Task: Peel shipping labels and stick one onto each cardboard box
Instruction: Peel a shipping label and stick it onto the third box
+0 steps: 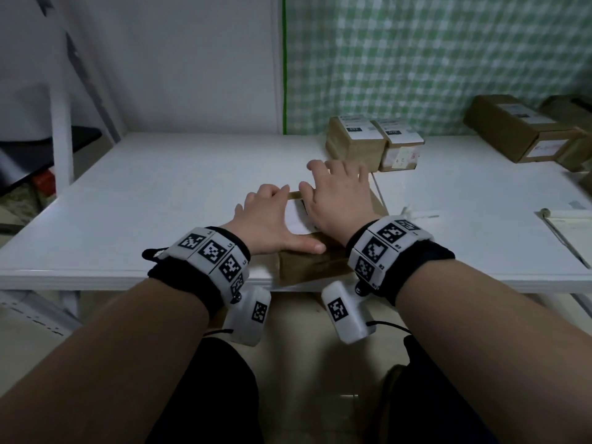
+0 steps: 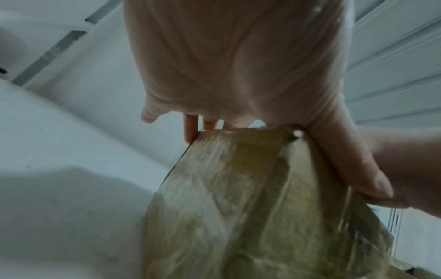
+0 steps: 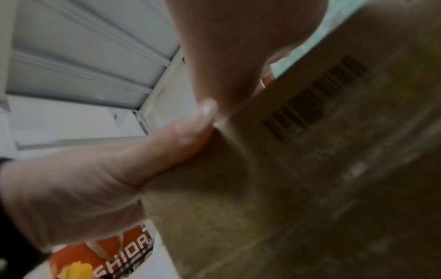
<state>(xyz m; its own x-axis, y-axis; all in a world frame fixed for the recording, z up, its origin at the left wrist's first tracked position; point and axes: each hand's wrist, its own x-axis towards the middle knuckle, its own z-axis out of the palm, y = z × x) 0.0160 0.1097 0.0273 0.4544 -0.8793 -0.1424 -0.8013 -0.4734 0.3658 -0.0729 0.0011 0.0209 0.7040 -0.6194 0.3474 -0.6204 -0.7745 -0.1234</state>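
A brown cardboard box (image 1: 314, 264) lies at the near edge of the white table (image 1: 160, 203), with a white label (image 1: 296, 221) on its top between my two hands. My left hand (image 1: 269, 216) grips the box: its fingers curl over the far edge and its thumb lies along the near top edge. In the left wrist view the box (image 2: 238, 207) shows shiny tape. My right hand (image 1: 336, 200) rests flat on the box top with its fingers spread. In the right wrist view its thumb (image 3: 167, 147) presses a corner of the box (image 3: 286, 188), near a barcode (image 3: 315, 98).
Two small labelled boxes (image 1: 355, 145) (image 1: 400, 145) stand side by side just beyond my right hand. Larger labelled boxes (image 1: 519, 129) sit at the back right. A sheet of paper (image 1: 567, 232) lies at the table's right edge. A white frame (image 1: 61, 123) stands to the left.
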